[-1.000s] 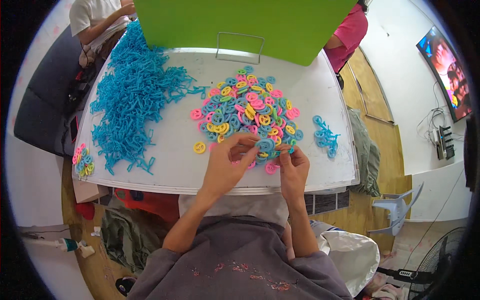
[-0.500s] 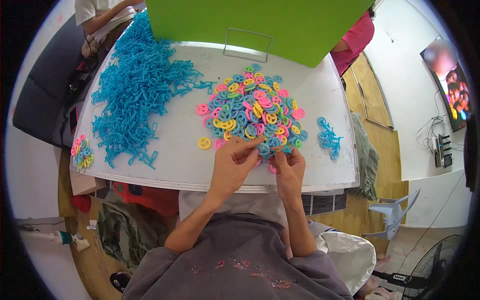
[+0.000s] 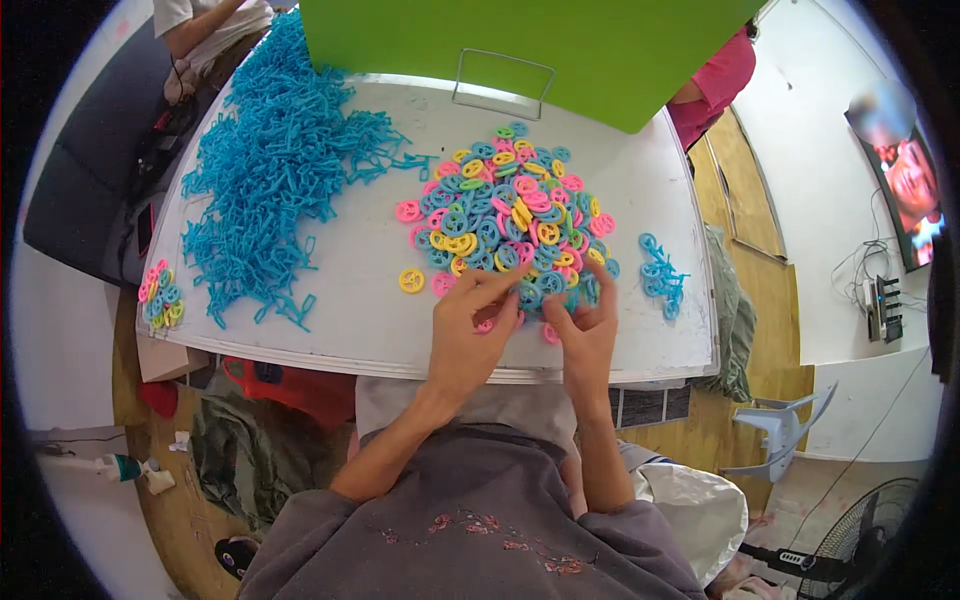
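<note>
A heap of small plastic wheels (image 3: 487, 232) in blue, pink, yellow and green lies on the white table before me. My left hand (image 3: 472, 315) is at the heap's near edge, thumb and forefinger closing on a blue wheel (image 3: 528, 297); the fingertips partly hide the grip. Beside it, my right hand (image 3: 588, 325) has thumb and fingers apart, reaching over the near right edge of the heap around several blue wheels. A pink wheel (image 3: 485, 326) shows by my left palm, and another pink wheel (image 3: 550, 334) lies between the hands.
A big pile of blue plastic clip-like pieces (image 3: 270, 170) covers the table's left side. Small groups of blue pieces (image 3: 660, 275) and mixed wheels (image 3: 160, 297) lie near the side edges. A green box (image 3: 520, 50) with a wire handle stands at the back. Other people sit at the far corners.
My right hand has come away from the left fingertips; its fingers have spread and reached forward onto the wheels. My left hand stays nearly in place. The view has shifted slightly.
</note>
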`<state>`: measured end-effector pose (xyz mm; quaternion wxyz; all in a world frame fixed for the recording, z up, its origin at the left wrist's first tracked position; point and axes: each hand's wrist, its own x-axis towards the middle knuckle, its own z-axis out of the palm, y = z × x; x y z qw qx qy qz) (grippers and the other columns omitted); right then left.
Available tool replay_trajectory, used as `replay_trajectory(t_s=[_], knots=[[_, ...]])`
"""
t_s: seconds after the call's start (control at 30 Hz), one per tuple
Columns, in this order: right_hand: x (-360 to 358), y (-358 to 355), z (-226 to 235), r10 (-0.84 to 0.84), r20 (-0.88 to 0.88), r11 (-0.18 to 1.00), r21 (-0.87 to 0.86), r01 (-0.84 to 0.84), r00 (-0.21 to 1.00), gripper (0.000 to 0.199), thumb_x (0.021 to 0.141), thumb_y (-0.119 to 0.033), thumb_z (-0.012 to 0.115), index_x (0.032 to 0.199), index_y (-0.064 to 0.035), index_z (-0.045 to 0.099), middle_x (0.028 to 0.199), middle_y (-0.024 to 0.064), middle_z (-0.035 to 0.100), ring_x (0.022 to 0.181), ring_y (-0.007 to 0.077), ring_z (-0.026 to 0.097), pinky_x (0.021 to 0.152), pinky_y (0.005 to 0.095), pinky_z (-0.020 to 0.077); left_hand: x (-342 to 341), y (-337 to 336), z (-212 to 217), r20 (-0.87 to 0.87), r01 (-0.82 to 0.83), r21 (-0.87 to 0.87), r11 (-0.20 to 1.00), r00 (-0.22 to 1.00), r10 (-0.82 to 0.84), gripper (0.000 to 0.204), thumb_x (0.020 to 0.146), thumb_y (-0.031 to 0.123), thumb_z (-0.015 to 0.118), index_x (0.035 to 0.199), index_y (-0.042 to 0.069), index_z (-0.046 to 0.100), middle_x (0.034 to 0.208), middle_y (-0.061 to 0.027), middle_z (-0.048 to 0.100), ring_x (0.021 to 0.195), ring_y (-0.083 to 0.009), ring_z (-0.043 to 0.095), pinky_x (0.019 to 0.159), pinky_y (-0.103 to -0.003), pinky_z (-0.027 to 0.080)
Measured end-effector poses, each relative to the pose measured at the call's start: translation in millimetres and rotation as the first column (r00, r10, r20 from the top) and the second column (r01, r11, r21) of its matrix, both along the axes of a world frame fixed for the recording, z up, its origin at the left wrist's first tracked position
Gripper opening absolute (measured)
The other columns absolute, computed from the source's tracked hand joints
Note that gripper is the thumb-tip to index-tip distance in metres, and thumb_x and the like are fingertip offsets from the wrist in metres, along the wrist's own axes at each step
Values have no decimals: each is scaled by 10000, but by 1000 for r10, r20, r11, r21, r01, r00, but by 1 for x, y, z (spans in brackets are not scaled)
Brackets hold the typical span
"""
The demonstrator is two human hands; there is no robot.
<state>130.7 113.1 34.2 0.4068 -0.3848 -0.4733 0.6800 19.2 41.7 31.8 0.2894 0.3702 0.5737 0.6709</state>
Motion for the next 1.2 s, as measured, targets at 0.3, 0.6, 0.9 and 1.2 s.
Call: replay_trajectory(t_s=[0.3, 0.6, 0.9, 1.2], knots=[[16, 12, 9, 74, 350, 902, 377, -212, 934, 159, 753, 44, 708, 905, 31, 661, 852, 70, 662, 753, 89, 581, 668, 218, 473, -1, -5, 6, 133, 37, 93, 995, 990, -49, 245, 872, -38, 558, 1089, 20, 655, 964, -57, 560, 847, -110, 586, 740, -229, 497], [10, 3, 0, 38, 261, 950, 290, -116, 965, 125, 751, -8, 720, 866, 18, 676, 819, 77, 683, 766, 98, 611, 708, 229, 483, 1, -1, -7, 217, -27, 64, 998, 976, 13, 264, 825, -128, 547, 1020, -1, 671, 919, -56, 551, 841, -122, 588, 740, -231, 489], [6, 1, 1, 47, 241, 974, 204, -98, 970, 92, 793, -23, 698, 861, 37, 674, 801, 73, 668, 718, 114, 611, 665, 241, 492, 5, 5, -17, 102, -132, 107, 985, 987, 122, 314, 792, -182, 498, 962, 0, 690, 844, -51, 543, 767, -113, 563, 698, -211, 468], [0, -11, -9, -63, 259, 919, 392, -45, 964, 115, 827, -27, 674, 907, 52, 651, 789, 61, 656, 694, 109, 621, 626, 226, 507, 9, 5, -12, -132, -222, 95, 970, 963, 234, 299, 789, -181, 505, 929, 0, 696, 798, -84, 564, 729, -133, 583, 670, -234, 484]])
